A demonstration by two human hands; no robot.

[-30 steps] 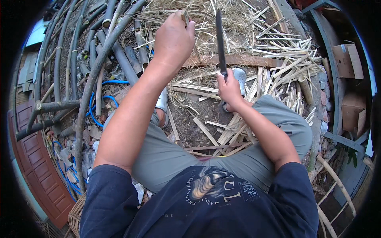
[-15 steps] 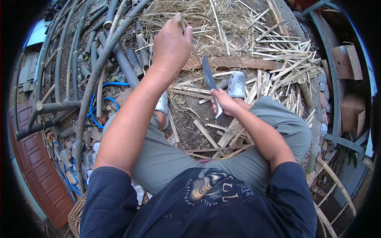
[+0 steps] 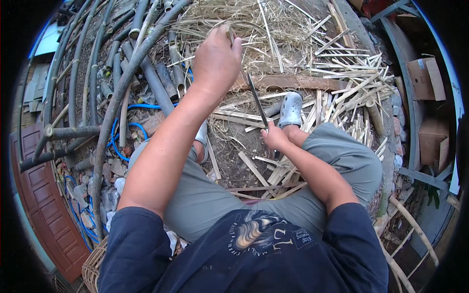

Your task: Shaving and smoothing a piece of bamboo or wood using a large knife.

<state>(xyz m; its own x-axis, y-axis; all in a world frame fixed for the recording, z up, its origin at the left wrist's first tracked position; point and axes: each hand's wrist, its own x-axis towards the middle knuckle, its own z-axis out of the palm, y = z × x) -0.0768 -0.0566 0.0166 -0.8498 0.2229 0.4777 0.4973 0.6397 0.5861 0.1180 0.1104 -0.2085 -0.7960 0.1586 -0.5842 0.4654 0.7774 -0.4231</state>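
My left hand [image 3: 215, 61] is raised in front of me, its fingers closed on a thin bamboo strip [image 3: 231, 35]. Much of that strip is hidden behind the hand. Lower and to the right, my right hand [image 3: 276, 138] grips the handle of a machete [image 3: 257, 101]. Its long dark blade points away from me and slightly left, the narrow edge showing, with the tip near the lower part of the strip. Whether blade and strip touch I cannot tell.
Split bamboo strips [image 3: 354, 93] lie heaped at the right, with pale shavings [image 3: 293, 29] beyond. A wooden plank [image 3: 303, 82] crosses the ground ahead. Bamboo poles [image 3: 156, 80] and a blue hose [image 3: 115, 136] are at the left. Cardboard boxes [image 3: 426, 78] stand at the far right.
My left hand has shifted slightly right. The machete has turned from showing its flat side to showing its edge, and its tip has moved slightly left and nearer.
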